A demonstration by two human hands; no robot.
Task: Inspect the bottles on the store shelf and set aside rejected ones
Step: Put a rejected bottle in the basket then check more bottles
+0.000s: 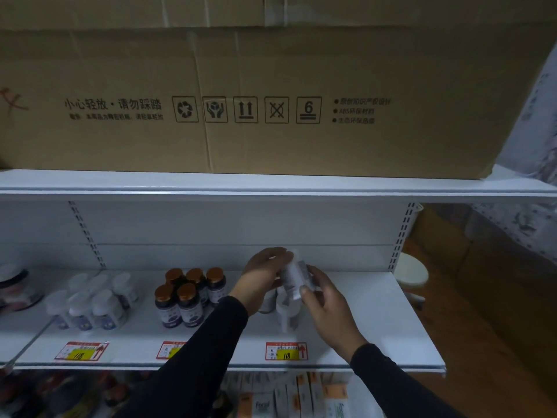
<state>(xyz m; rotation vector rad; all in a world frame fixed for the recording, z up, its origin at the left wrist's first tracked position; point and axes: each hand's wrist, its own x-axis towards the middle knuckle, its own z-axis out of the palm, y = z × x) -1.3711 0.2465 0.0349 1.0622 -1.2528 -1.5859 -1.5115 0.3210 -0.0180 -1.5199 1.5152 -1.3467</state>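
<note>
A white bottle [294,276] is held tilted above the white shelf [376,321], between both hands. My left hand [261,276] curls over its upper end from the left. My right hand [324,303] grips its lower end from the right. Under the hands stand white bottles [286,315], partly hidden. To the left are several dark bottles with copper caps [190,297], and further left several white-capped bottles [90,303].
A large cardboard box [256,95] fills the shelf above. Price tags [286,351] line the shelf's front edge. Boxed goods [301,396] sit on the shelf below. A white stool [411,273] and brown floor lie to the right.
</note>
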